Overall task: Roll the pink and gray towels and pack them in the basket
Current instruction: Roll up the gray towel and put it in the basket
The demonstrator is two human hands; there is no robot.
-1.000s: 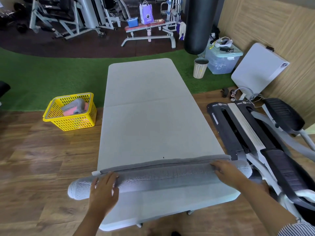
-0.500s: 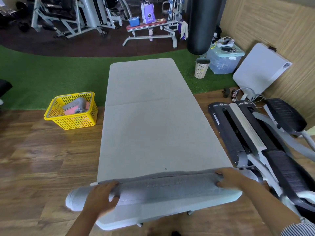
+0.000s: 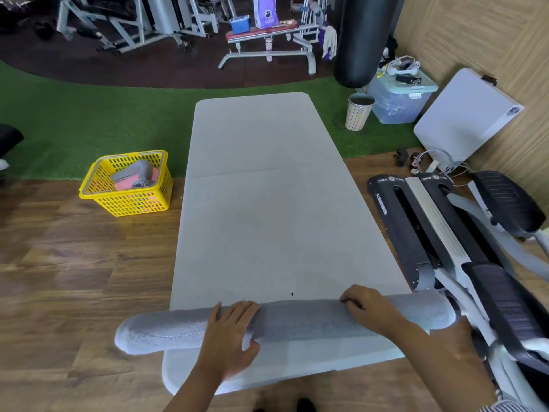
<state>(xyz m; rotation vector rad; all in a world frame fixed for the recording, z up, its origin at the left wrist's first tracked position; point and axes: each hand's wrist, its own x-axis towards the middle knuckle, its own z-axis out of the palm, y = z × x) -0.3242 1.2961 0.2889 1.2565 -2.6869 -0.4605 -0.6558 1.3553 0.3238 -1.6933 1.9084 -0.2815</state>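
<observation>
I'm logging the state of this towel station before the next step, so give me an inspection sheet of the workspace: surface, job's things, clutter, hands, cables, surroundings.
Surface: long grey folding table, bare apart from the towel at its near end.
Job's things: grey towel rolled into a long tube across the table, both ends overhanging the sides; yellow basket on the floor to the left, holding rolled pink and grey towels.
Clutter: nothing seen on the table.
Hands: left hand and right hand both rest on the roll, fingers curled over it.
Cables: white cables on the floor at the right.
Surroundings: exercise machine, punching bag, bin, storage box.
</observation>
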